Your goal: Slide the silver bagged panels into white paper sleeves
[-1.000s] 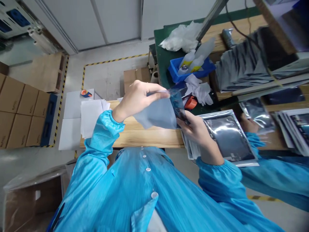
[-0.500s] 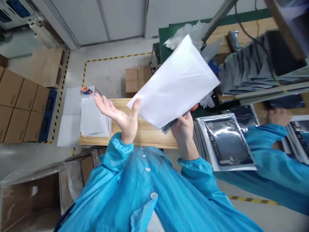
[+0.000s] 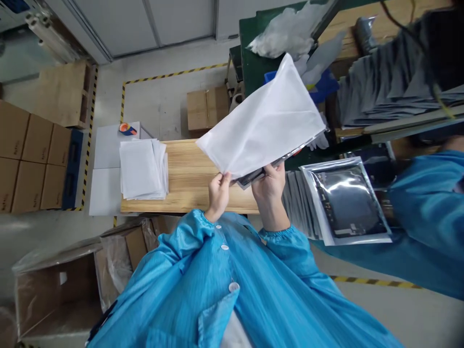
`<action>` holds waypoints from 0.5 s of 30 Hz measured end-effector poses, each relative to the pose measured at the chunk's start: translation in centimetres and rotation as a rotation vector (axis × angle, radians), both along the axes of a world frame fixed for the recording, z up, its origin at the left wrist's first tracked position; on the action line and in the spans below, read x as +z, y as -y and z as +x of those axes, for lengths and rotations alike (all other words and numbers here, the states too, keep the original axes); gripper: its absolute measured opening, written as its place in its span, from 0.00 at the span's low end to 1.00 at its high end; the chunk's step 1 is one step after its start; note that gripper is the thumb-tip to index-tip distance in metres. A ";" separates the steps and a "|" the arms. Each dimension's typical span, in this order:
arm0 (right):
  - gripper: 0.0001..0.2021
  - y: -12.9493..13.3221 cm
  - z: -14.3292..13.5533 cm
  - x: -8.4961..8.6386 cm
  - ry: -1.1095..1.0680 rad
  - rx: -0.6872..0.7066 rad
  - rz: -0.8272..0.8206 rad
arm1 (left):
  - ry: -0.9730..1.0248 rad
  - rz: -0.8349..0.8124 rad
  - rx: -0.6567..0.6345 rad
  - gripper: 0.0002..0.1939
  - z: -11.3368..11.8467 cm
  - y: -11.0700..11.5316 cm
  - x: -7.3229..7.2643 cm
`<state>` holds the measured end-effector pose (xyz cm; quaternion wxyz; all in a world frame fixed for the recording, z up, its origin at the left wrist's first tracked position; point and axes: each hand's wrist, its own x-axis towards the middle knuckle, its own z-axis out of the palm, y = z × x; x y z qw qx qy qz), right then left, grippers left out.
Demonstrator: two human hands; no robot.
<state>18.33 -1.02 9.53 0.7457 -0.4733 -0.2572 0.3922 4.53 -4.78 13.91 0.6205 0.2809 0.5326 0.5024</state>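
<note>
In front of me a flat packaging bag (image 3: pixel 266 125) is held tilted, its plain white side facing up. Along its lower right edge a strip of shiny dark underside shows. My left hand (image 3: pixel 218 194) pinches the near left corner between thumb and fingers. From below, my right hand (image 3: pixel 270 191) grips the near edge, with part of its fingers hidden under the bag. Both hands are above the wooden table (image 3: pixel 184 169). Left of them lies a stack of white sheets or bags (image 3: pixel 141 169).
At right, a clear-fronted bag with a dark panel (image 3: pixel 348 203) lies on a row of grey packages (image 3: pixel 299 203). A co-worker's blue sleeve (image 3: pixel 427 193) is beyond. An orange-and-blue tape roll (image 3: pixel 127 129) sits on a white surface. Open cartons (image 3: pixel 61 295) stand at lower left.
My left hand, open and spread before, has moved right and closed on the bag's near corner. The bag's white side has creased. My right hand keeps its hold.
</note>
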 end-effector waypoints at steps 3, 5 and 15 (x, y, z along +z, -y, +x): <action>0.25 0.6 0.0 -0.2 -0.003 -0.004 -0.037 | -0.065 0.026 0.105 0.34 -0.4 -0.7 -1.2; 0.27 0.8 -0.2 0.2 0.001 -0.029 -0.040 | -0.217 0.128 0.189 0.33 -0.4 -0.9 -1.6; 0.26 2.0 -1.5 2.6 0.171 -0.190 -0.145 | -0.854 0.734 -0.015 0.10 -0.1 -2.8 -3.8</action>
